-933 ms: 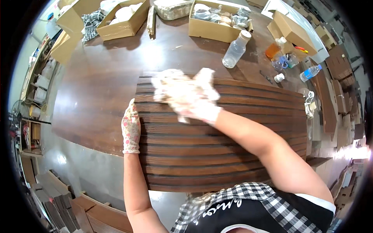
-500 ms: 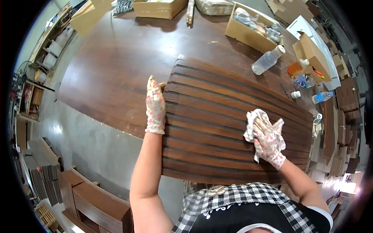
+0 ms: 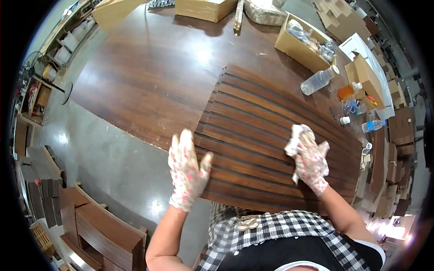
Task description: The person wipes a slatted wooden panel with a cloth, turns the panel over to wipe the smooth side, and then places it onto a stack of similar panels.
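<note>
A dark brown wooden panel (image 3: 253, 131) with black grooves lies on the large brown table (image 3: 149, 81) in front of me. My left hand (image 3: 186, 174), in a white glove with pink dots, is at the panel's near left corner with its fingers spread and thumb apart. Nothing is in it, and whether it touches the edge I cannot tell. My right hand (image 3: 312, 165), gloved alike, presses a crumpled white cloth (image 3: 296, 137) onto the right part of the panel.
Beyond the panel stand an open carton (image 3: 303, 47) of plastic-wrapped parts, a clear bottle (image 3: 318, 80), a bottle of orange liquid (image 3: 349, 90) and a blue-labelled water bottle (image 3: 373, 126). Another carton (image 3: 203, 11) sits at the far edge. Stacked brown panels (image 3: 106, 226) stand on the floor at lower left.
My left hand has moved nearer along the panel's left edge, its fingers spreading. My right hand has shifted only slightly with the cloth. The whole view has turned a little.
</note>
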Action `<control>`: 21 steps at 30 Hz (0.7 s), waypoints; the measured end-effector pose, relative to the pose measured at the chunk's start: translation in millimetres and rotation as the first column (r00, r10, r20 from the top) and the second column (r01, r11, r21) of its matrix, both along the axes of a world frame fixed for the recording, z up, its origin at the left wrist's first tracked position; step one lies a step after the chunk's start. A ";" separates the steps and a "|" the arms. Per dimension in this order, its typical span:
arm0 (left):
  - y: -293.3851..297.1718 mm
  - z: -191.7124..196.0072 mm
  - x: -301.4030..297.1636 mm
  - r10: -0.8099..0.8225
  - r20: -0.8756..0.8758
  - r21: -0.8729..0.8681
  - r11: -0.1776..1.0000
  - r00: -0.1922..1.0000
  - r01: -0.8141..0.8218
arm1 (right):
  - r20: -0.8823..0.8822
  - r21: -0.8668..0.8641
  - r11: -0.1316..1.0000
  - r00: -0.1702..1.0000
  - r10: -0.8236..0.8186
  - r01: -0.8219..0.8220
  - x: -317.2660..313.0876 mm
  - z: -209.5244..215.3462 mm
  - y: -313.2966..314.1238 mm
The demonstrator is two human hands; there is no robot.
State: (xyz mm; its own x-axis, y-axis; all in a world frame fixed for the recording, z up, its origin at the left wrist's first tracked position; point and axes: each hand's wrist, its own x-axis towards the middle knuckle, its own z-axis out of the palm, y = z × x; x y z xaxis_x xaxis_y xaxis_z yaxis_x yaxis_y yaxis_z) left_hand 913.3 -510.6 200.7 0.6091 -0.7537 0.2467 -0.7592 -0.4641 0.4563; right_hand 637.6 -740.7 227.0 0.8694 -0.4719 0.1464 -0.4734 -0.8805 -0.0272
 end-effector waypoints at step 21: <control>-1.4 -2.8 -8.1 0.018 -0.051 0.031 0.999 0.999 -0.017 | -0.072 -0.023 0.999 0.997 -0.032 0.031 75.3 0.7 0.1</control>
